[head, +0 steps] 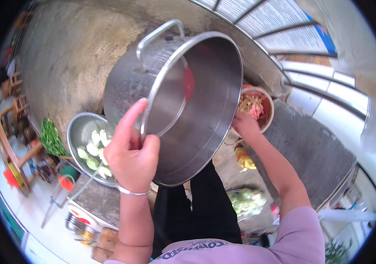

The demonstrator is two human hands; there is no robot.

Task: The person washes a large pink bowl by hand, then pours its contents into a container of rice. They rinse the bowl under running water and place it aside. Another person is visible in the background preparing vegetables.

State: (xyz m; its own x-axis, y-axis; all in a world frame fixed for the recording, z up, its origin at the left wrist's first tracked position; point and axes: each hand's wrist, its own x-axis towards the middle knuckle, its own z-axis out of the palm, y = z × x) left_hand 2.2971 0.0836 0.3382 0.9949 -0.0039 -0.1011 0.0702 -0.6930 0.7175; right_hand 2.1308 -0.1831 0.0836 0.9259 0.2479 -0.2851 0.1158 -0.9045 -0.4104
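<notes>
A large metal stockpot point(204, 132) is tilted on its side in front of me, its mouth facing right and towards me. My left hand point(135, 145) pinches its near rim between thumb and fingers. My right hand point(245, 125) is on the pot's far side, beside a bucket point(269, 105) holding brownish scraps and something pink; the fingers are partly hidden, so their grip is unclear. Inside the pot shows a red patch. Left of the pot, a metal basin point(70, 132) holds several pale green-white vegetable pieces point(92, 149).
Leafy greens point(52, 137) lie beyond the basin. A yellow bottle point(244, 159) and a bag of green vegetables point(247, 201) are on the ground at right. A metal railing point(269, 54) curves along the upper right. Wooden stools point(13, 85) stand far left.
</notes>
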